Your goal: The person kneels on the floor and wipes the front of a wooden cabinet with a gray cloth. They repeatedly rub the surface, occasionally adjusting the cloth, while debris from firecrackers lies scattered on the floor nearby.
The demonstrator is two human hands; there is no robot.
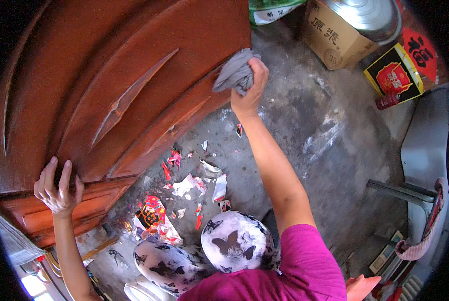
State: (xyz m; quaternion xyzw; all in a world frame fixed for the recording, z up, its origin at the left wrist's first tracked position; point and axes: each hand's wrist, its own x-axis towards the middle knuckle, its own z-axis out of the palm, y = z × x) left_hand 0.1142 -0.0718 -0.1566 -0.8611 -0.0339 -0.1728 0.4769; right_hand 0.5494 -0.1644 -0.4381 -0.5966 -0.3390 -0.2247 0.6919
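Note:
A reddish-brown wooden door (149,75) with carved curved panels fills the upper left. Bunched in my right hand (252,90) is a grey cloth (234,72), pressed against the door's right edge. My left hand (58,189) lies with fingers spread on the door's lower left part and holds nothing. Pale scuffs show along the carved ridges of the panel. My knees, in white trousers with black butterflies, are bent below the door.
Torn paper scraps (184,185) and a crumpled red decorated sheet (156,215) litter the grey concrete floor (304,135). A cardboard box (335,40) under a metal lid (365,15), a black-and-yellow box (394,72) and a red can (386,101) stand upper right. A metal-framed chair (405,190) is at right.

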